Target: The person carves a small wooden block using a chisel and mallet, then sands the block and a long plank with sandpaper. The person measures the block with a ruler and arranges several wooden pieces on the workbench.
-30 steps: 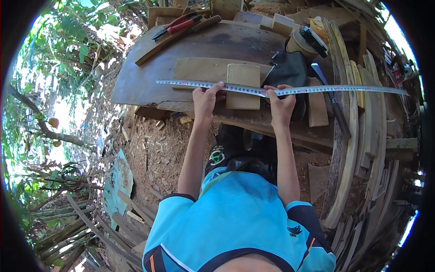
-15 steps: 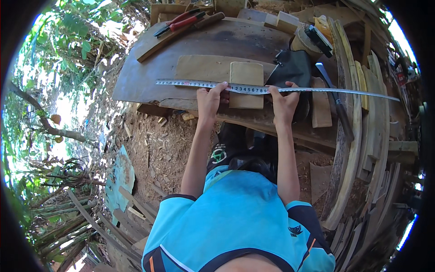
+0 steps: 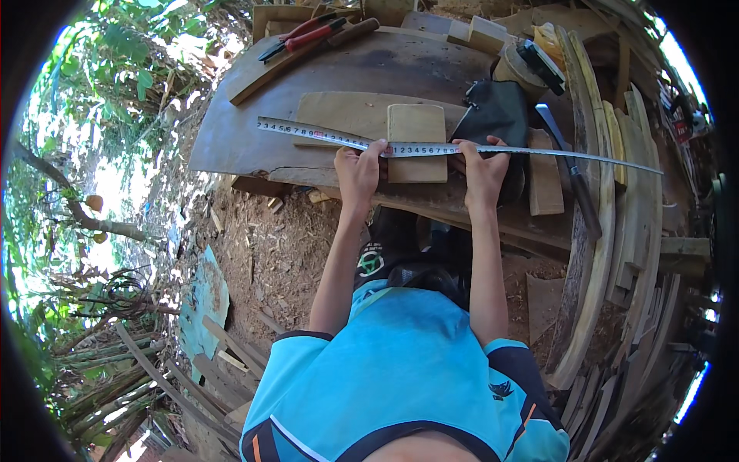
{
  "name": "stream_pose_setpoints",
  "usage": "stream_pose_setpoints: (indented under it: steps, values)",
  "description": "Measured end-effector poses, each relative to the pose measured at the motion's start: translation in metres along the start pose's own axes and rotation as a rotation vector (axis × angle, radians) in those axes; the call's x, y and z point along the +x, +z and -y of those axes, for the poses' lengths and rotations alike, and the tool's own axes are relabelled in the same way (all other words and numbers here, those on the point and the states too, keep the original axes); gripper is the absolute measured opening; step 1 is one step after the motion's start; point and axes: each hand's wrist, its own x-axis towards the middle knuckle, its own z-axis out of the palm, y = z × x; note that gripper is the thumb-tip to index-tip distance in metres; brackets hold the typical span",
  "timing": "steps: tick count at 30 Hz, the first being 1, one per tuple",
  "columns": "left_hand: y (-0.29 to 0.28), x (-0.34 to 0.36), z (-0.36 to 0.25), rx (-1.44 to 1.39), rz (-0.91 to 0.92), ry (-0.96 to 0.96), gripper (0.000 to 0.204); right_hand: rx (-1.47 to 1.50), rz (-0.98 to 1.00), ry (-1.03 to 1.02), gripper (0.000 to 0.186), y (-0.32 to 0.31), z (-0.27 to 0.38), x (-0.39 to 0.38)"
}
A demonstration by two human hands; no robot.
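The left hand (image 3: 359,175) and right hand (image 3: 483,175) both pinch the tape (image 3: 419,150), which runs across the block (image 3: 416,123) on the surface (image 3: 231,142). Since a second ago, its right end has dipped nearer the person; its left has swung away, slanting over the board (image 3: 339,112). Farther off lie pliers (image 3: 314,37), as before.

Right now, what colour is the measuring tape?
Measuring tape: whitish, black markings, red patches. Best: head view.

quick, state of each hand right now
Left hand: closed, pinching the measuring tape.
Right hand: closed, pinching the measuring tape farther right.
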Motion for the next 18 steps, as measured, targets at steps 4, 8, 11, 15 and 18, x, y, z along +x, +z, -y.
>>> stream_pose_setpoints:
  steps: [4, 8, 11, 15, 18]
  values:
    - [0.003, -0.004, -0.007, -0.038, 0.012, -0.039, 0.017, 0.002, 0.002, 0.005, 0.052, -0.003, -0.002, 0.002]
    - [0.000, 0.000, 0.000, -0.030, 0.019, 0.004, 0.018, -0.006, 0.005, 0.004, 0.052, -0.002, -0.001, 0.001]
    - [0.000, -0.001, -0.002, -0.031, 0.015, -0.006, 0.019, 0.032, -0.017, 0.045, 0.046, 0.004, 0.011, -0.008]
    - [0.000, -0.001, -0.002, -0.044, 0.019, -0.011, 0.019, 0.009, -0.010, 0.030, 0.044, 0.001, 0.006, -0.004]
    - [0.000, 0.000, -0.002, -0.016, 0.023, -0.016, 0.019, -0.013, -0.011, 0.009, 0.043, -0.002, 0.002, -0.002]
